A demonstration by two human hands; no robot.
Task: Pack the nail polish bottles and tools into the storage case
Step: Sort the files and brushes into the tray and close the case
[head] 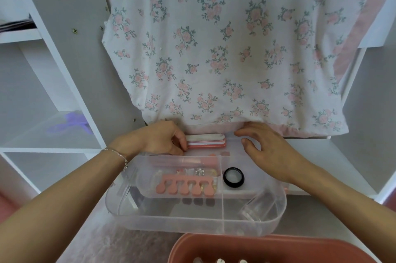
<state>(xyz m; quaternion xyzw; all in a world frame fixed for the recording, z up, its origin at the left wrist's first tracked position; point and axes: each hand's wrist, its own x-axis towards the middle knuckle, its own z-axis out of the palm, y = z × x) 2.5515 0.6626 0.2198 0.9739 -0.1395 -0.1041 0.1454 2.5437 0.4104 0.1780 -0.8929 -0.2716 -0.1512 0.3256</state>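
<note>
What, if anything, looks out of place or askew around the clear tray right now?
Nothing looks spilled or damaged. The clear tray sits level; the pink toe separator and black round pot lie flat in separate compartments. The left hand holds the stacked nail files at the tray's far edge.

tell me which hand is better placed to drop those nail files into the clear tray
Left. The left hand already grips the nail files at the clear tray's far edge; the right hand hovers open, holding nothing.
</note>
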